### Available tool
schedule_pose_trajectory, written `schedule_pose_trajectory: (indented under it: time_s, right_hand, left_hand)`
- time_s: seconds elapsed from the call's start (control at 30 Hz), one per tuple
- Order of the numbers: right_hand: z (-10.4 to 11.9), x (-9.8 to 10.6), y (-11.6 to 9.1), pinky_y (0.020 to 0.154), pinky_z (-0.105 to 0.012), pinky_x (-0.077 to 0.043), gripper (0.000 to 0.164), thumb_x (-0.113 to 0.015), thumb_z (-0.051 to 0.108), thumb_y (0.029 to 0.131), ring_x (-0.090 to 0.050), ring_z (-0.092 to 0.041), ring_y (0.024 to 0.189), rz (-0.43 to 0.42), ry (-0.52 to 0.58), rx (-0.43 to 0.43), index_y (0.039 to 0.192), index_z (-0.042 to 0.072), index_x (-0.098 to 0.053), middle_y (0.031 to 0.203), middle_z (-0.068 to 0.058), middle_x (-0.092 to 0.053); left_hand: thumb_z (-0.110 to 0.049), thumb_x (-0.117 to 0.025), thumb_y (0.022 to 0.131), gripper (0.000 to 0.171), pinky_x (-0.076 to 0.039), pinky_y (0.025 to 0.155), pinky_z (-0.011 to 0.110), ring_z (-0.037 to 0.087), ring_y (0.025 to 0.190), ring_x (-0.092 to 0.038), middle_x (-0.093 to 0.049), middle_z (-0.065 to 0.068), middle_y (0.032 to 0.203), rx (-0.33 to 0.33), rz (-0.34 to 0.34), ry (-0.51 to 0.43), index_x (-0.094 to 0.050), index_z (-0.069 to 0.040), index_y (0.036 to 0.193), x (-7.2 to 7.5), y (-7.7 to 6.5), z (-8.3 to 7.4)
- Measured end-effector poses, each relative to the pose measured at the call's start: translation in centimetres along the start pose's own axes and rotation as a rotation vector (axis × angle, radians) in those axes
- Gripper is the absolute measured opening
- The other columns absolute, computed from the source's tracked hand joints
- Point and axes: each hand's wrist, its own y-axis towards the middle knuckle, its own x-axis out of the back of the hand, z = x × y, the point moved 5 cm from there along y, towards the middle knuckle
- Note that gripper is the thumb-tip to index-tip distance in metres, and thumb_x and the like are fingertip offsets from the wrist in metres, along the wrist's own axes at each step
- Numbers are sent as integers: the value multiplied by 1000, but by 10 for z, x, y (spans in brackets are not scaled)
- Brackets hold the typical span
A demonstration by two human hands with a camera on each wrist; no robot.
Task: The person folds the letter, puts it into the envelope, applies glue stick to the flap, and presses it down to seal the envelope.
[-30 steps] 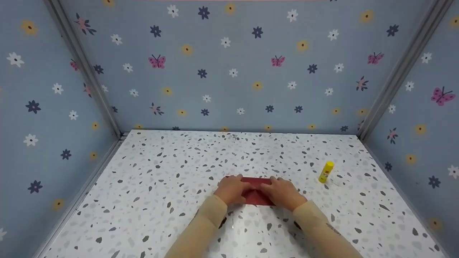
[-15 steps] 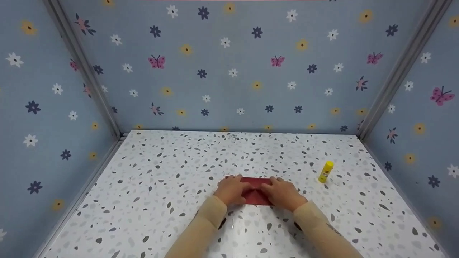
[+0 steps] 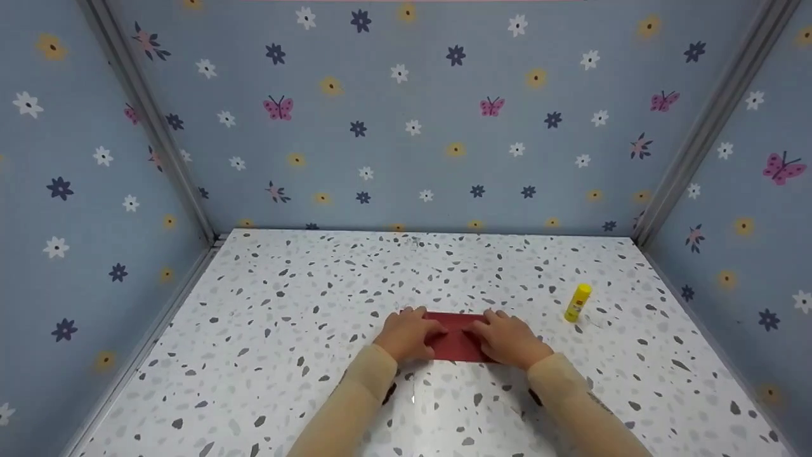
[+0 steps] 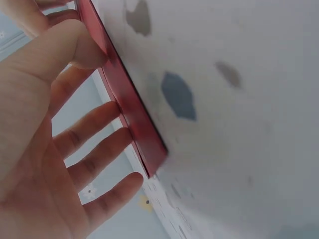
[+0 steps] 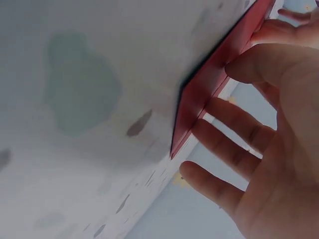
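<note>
A flat red rectangle of folded paper (image 3: 458, 346) lies on the speckled tabletop between both hands. My left hand (image 3: 408, 336) rests on its left part, thumb pressing the upper face. In the left wrist view, the fingers (image 4: 89, 132) reach its far edge, spread and nearly straight. On the right part, my right hand (image 3: 512, 341) presses in the same way with its thumb. The right wrist view shows its fingers (image 5: 234, 149) extended along the far edge, the lowest one off the paper (image 5: 204, 89). Both hands cover the paper's ends in the head view.
A yellow glue stick (image 3: 578, 303) is on the table to the right, beyond my right hand. The white speckled table (image 3: 304, 285) meets flowered blue walls (image 3: 412, 158) at the back and sides, with grey metal posts (image 3: 158, 139) in the corners.
The hands have shifted slightly apart, the left one leftward and the right one rightward, uncovering more of the paper's middle. The paper stays in about the same place.
</note>
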Motion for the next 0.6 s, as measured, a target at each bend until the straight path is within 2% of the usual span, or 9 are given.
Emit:
schedule_pose_trajectory:
  time_s: [0.13, 0.3, 0.5, 0.6]
  right_hand:
    - [-10, 2, 0, 80, -39, -53, 37, -65, 15, 96, -54, -20, 87, 19, 58, -22, 132, 24, -66, 100, -3, -55]
    - [-16, 1, -1, 81, -38, -53, 36, -68, 16, 96, -54, -18, 88, 27, 98, -25, 132, 17, -67, 101, -2, -56]
    - [-24, -2, -5, 84, -34, -53, 33, -70, 23, 96, -54, -13, 89, 80, 130, -119, 127, 13, -68, 101, 3, -56]
    - [-27, -3, -7, 86, -33, -53, 33, -69, 25, 97, -54, -12, 89, 93, 139, -139, 127, 12, -68, 102, 3, -56]
  left_hand:
    - [-31, -80, 82, 51, -44, 94, 47, 22, 107, -52, -58, 1, 120, 4, 0, -30, -67, -37, 131, 1, 2, 6]
    - [-32, -80, 79, 48, -43, 93, 47, 21, 105, -53, -60, -1, 115, 16, -25, -52, -71, -32, 126, 2, 3, 10]
    - [-37, -80, 81, 42, -44, 88, 46, 20, 98, -54, -61, -1, 108, 63, -64, -74, -74, -27, 121, 5, -3, 19]
    - [-43, -80, 84, 41, -45, 86, 46, 19, 95, -54, -59, -1, 105, 83, -69, -78, -73, -26, 120, 6, -7, 24]
